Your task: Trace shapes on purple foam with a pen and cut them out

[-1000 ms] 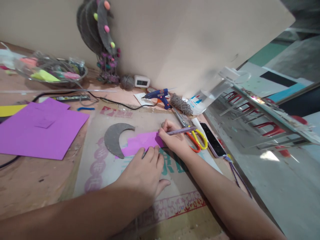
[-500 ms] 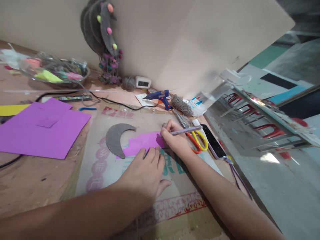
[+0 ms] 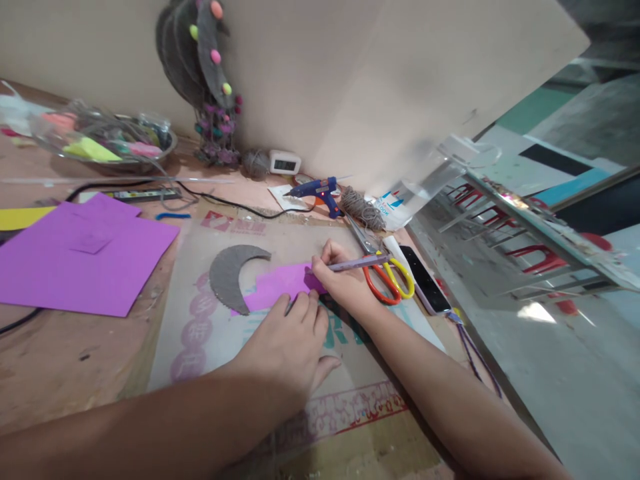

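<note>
On printed cardboard, left hand [image 3: 287, 347] flat on purple foam piece [image 3: 280, 285], right hand [image 3: 345, 283] grip closed round slim pencil [image 3: 357, 264]

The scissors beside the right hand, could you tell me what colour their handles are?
The scissors have one orange and one yellow handle loop, clearest in the head view.

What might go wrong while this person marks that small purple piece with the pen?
The small purple paper piece is pinned only by the left hand at its near edge, so it may slip under the purple pen in the right hand. The grey cardboard crescent lies loose on its far end and may get nudged. The orange and yellow scissors lie beside the right wrist, which might bump them.
</note>
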Demonstrator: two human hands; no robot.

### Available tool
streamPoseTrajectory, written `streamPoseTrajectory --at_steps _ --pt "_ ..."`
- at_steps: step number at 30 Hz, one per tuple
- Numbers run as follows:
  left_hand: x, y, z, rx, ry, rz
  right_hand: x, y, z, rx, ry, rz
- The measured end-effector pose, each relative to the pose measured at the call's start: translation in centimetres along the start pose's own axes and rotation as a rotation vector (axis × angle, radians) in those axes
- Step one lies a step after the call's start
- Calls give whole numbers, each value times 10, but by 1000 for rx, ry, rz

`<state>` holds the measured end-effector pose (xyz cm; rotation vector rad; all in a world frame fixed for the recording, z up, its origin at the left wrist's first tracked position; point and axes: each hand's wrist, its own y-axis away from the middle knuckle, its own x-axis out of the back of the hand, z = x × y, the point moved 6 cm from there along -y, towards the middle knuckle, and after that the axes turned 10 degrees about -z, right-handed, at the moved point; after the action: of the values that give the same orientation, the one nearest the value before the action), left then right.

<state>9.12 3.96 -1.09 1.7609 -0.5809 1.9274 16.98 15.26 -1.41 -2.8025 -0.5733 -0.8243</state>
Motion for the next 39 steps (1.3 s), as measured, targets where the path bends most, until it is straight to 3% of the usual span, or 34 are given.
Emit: streamPoseTrajectory --at_steps 19,31,39 --pt "-1 0 0 -1 4 22 -7 0 3 -13 -76 -91" --pt "-2 1 0 2 10 -2 -1 -2 2 9 100 -36" --pt "-3 -1 -1 7 19 25 4 2 6 -25 -45 12"
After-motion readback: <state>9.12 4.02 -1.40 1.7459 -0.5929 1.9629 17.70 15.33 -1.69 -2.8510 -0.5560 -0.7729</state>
